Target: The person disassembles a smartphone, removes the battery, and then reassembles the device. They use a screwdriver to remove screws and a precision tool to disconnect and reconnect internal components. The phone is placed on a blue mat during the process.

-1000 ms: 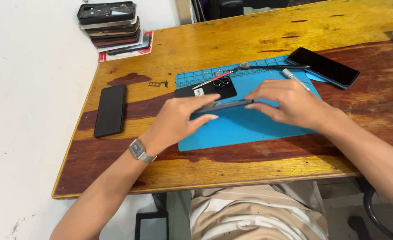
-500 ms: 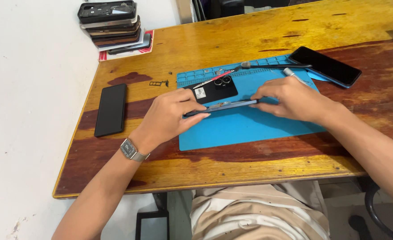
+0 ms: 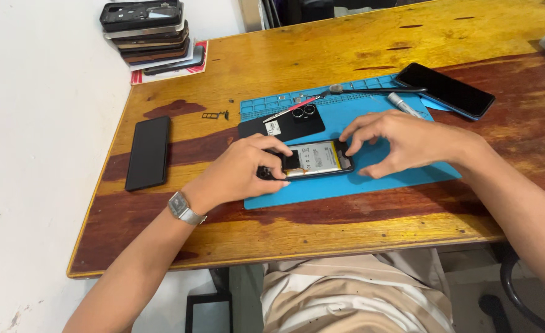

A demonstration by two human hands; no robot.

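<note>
An opened black smartphone body with its pale rectangular battery exposed (image 3: 312, 160) is shown lying face-down on a blue rectangular silicone work mat (image 3: 402, 176), near the mat's nine-o'clock edge. It is gripped at both short ends: the left hand (image 3: 241, 172) is curled closed around the end towards nine o'clock, and the right hand (image 3: 402, 142) is arched over the end towards three o'clock, with its fingertips (image 3: 346, 148) pressed on the frame and the remaining fingers spread. Whether the phone is lifted or flat on the mat cannot be told.

At twelve o'clock from the phone, just beside it, a detached black back cover with two round camera rings (image 3: 283, 125) is seen, with a red-handled slender tool (image 3: 291, 109) and a long dark metal pry tool (image 3: 377, 90) beyond. A small white tube (image 3: 404, 104) and a black-screened phone (image 3: 445, 89) lie towards two o'clock. A second dark phone (image 3: 148, 152) rests on the varnished wooden table (image 3: 322, 55) at nine o'clock, tiny dark metal parts (image 3: 215, 115) at eleven, and a stack of phone shells (image 3: 149, 31) at the far corner.

Risks are judged as follows: the bare battery could be bent or punctured if squeezing force is misplaced; the back cover could be nudged; the loose small parts could be swept off the table by a wrist.
</note>
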